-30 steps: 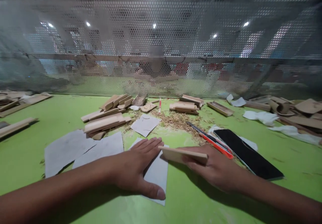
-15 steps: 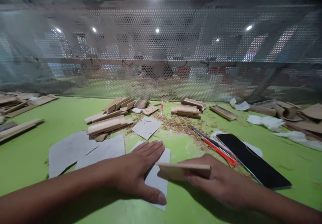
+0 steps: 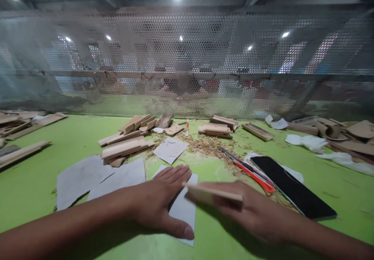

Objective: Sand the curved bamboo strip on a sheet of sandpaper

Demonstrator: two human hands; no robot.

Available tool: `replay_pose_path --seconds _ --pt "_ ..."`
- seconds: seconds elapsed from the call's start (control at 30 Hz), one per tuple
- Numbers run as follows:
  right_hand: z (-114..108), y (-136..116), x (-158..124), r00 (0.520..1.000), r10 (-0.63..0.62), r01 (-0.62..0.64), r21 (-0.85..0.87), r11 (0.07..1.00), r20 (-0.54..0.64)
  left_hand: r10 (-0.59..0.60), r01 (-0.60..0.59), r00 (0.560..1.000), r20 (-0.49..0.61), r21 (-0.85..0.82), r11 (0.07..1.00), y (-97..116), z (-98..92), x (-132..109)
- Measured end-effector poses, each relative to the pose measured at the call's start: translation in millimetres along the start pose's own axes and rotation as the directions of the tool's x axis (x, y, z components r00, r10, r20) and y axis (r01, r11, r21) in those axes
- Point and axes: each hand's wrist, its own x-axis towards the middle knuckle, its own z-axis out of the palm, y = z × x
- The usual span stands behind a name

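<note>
My left hand lies flat on a white sheet of sandpaper or paper, fingers stretched out and thumb spread toward me. Much of the sheet is hidden under the palm. Just to the right, my right hand is closed around a flat piece of pale wood or bamboo. The piece is tilted, a little blurred, and its far left end is over the sheet's right edge. Whether that end touches the sheet I cannot tell.
Beyond my hands lie split bamboo pieces, shavings and a small white square. Torn grey-white sheets are at left. A red-handled cutter and black phone lie at right. A perforated metal screen stands behind.
In my right hand the flat wooden piece has tilted, its left end rising slightly and its right end dropping. My left hand stays pressed on the sheet. The view has shifted slightly.
</note>
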Motion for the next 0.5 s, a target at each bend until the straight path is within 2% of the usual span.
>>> replay_pose_path --seconds 0.07,0.13,0.2,0.3,0.37,0.5 --pt "-0.5 -1.2 0.4 0.996 0.075 -0.078 0.061 0.995 0.049 0.0 0.0 1.0 0.013 0.001 1.0 0.0 0.0 0.1" --pt "-2.3 -0.3 0.4 0.992 0.123 -0.122 0.029 0.992 -0.014 -0.011 0.011 1.0 0.004 0.001 1.0 -0.2 0.3 0.4" --pt "-3.7 0.5 -0.5 0.989 0.121 -0.123 -0.028 0.992 -0.086 -0.014 0.014 1.0 -0.013 0.001 1.0 -0.7 0.9 0.9" --pt "-3.5 -0.1 -3.1 0.982 0.189 -0.189 -0.01 0.982 -0.003 -0.002 0.002 1.0 -0.007 0.003 1.0 -1.1 1.1 1.3" --pt "-4.2 0.2 -3.1 0.967 0.256 -0.256 -0.007 0.967 0.001 0.002 -0.002 1.0 0.005 0.005 1.0 -0.4 0.4 1.4" --pt "-10.4 5.8 2.1 0.952 0.191 -0.218 -0.087 0.972 -0.241 -0.022 0.022 0.999 0.028 -0.001 1.0 2.9 -2.5 1.3"
